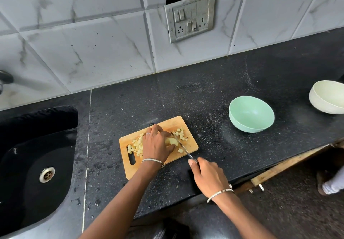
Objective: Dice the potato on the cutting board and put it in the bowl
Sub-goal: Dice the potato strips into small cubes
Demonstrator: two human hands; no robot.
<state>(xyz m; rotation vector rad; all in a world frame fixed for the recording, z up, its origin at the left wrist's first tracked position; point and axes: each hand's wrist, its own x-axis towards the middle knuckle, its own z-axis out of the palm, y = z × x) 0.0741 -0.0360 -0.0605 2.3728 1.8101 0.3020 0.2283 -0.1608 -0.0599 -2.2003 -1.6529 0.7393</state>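
A wooden cutting board lies on the black counter. My left hand presses down on an uncut potato piece in the board's middle. My right hand grips the handle of a knife, whose blade rests against the piece's right side. Diced potato cubes lie in one pile left of my left hand and another at the board's far right. A single cube sits near the blade. A mint green bowl stands to the right with nothing in it.
A black sink with a metal drain is set into the counter at the left. A cream bowl stands at the far right edge. The tiled wall behind carries a switch panel. The counter's front edge runs just below my right hand.
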